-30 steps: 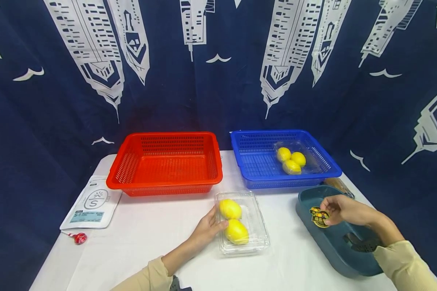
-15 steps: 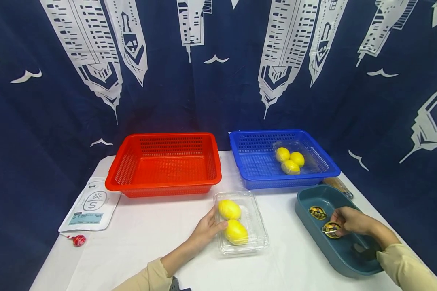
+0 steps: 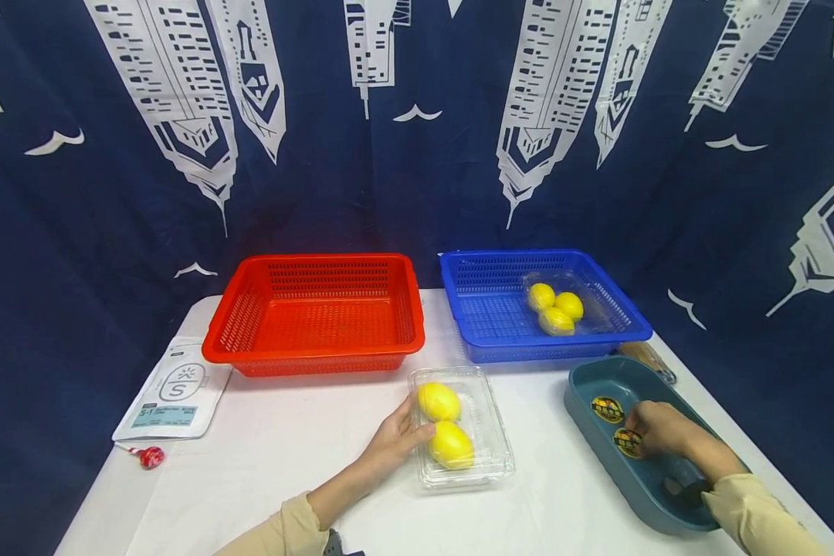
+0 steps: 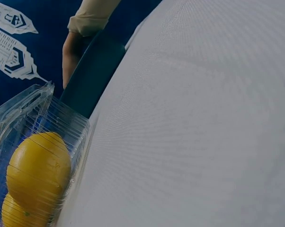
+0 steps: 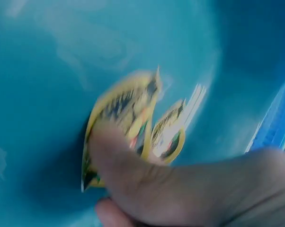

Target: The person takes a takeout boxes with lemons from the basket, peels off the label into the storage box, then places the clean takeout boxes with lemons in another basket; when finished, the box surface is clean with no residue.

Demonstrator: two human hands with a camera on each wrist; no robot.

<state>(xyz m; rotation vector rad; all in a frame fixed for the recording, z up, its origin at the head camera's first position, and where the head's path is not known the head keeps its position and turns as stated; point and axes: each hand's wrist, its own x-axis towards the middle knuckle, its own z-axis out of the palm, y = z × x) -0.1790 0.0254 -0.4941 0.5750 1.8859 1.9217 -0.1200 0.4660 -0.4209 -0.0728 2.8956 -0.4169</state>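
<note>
My left hand (image 3: 388, 439) grips the left side of a clear plastic clamshell box (image 3: 492, 432), its thumb lying over the lid. Two lemons (image 3: 452, 445) show through the plastic in the head view; the left wrist view has a lemon (image 4: 38, 170) close up behind the ribbed wall. Inside a teal tub (image 3: 639, 377) at the right, my right hand (image 3: 660, 429) pinches a round black-and-yellow sticker (image 3: 625, 442). The right wrist view shows that sticker (image 5: 128, 104) bent, with the thumb (image 5: 128, 165) across it. Another round sticker (image 3: 607, 409) lies just beyond.
A red basket (image 3: 313, 357) stands at the back left. The blue basket (image 3: 472, 340) beside it contains a clear box with three lemons (image 3: 557, 309). At left lie a white pouch (image 3: 181, 394) and a red lollipop (image 3: 151, 457). A brown packet (image 3: 646, 359) sits behind the tub.
My right hand has gone lower into the tub and now has one sticker apart from the other, nearer the front. My left hand and the clamshell box have stayed in place.
</note>
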